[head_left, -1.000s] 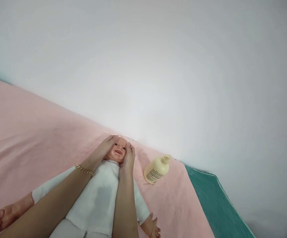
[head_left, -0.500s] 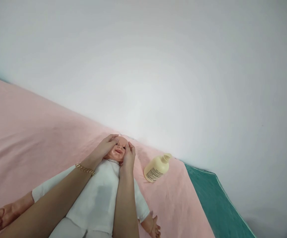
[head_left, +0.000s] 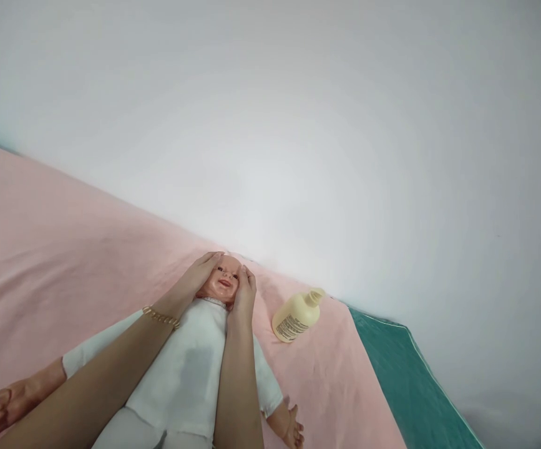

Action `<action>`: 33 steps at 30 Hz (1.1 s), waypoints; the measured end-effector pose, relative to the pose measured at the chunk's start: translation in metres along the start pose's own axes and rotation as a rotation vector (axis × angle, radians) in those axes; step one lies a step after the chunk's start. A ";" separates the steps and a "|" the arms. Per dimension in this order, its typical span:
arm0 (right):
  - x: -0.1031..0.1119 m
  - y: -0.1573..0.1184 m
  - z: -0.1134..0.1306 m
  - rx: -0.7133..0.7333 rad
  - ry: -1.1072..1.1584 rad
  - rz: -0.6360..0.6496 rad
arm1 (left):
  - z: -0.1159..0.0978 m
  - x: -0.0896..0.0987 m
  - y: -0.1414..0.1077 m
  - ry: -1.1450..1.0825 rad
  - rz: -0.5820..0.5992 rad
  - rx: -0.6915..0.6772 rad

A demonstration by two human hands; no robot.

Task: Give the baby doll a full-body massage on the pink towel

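Note:
A baby doll [head_left: 183, 374] in a white top lies face up, arms spread, a grey patch on its chest. My left hand [head_left: 201, 274] cups the side of the doll's head at left, fingers curved toward its top and thumb by the temple. Against the opposite side, my right hand [head_left: 246, 290] is wrapped round the head, its thumb along the temple. Between the hands the doll's face [head_left: 226, 277] shows. A gold bracelet [head_left: 160, 317] circles my left wrist. The fingertips behind the head are hidden.
Right of the doll, a pale yellow pump bottle [head_left: 296, 317] stands on a pink sheet [head_left: 336, 380]. Under the sheet, a green surface [head_left: 408, 374] shows at the right edge. A plain white wall [head_left: 298, 156] rises directly behind the doll's head.
My left thumb has slid outward from the doll's brow to its temple, uncovering the eye. My right thumb has shifted slightly up and outward. The bottle stays where it was.

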State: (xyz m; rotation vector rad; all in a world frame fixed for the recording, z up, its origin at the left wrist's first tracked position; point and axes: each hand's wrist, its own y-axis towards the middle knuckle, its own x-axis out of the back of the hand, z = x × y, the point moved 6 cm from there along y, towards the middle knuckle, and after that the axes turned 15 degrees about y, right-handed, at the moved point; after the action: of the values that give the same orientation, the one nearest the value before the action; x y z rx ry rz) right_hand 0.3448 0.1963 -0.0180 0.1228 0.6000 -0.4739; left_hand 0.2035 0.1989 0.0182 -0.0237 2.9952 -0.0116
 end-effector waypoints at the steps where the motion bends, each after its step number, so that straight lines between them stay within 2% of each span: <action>1: -0.001 -0.003 0.002 -0.015 0.000 -0.008 | -0.002 -0.001 -0.003 0.011 0.029 0.000; 5: -0.004 -0.010 0.007 -0.031 0.002 -0.021 | -0.004 0.000 -0.008 0.049 0.073 0.015; 13: 0.000 -0.007 0.004 -0.025 -0.015 -0.026 | -0.002 0.003 -0.006 0.119 0.043 0.032; 20: 0.004 0.003 -0.005 0.005 0.022 -0.017 | 0.005 0.003 0.001 0.068 0.022 0.065; 26: 0.008 0.010 -0.010 0.040 0.063 -0.068 | 0.001 0.001 -0.003 0.028 0.004 0.066; 30: 0.003 0.005 -0.004 0.043 0.007 -0.014 | -0.009 0.000 -0.010 0.046 0.045 -0.003; 33: -0.002 -0.003 0.000 0.005 -0.009 0.026 | -0.013 0.002 -0.014 0.117 0.041 0.003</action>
State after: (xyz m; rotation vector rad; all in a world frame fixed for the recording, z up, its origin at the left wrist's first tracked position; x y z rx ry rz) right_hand 0.3419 0.1946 -0.0167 0.1327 0.5875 -0.4506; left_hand 0.2002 0.1852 0.0310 0.0395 3.1116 -0.0128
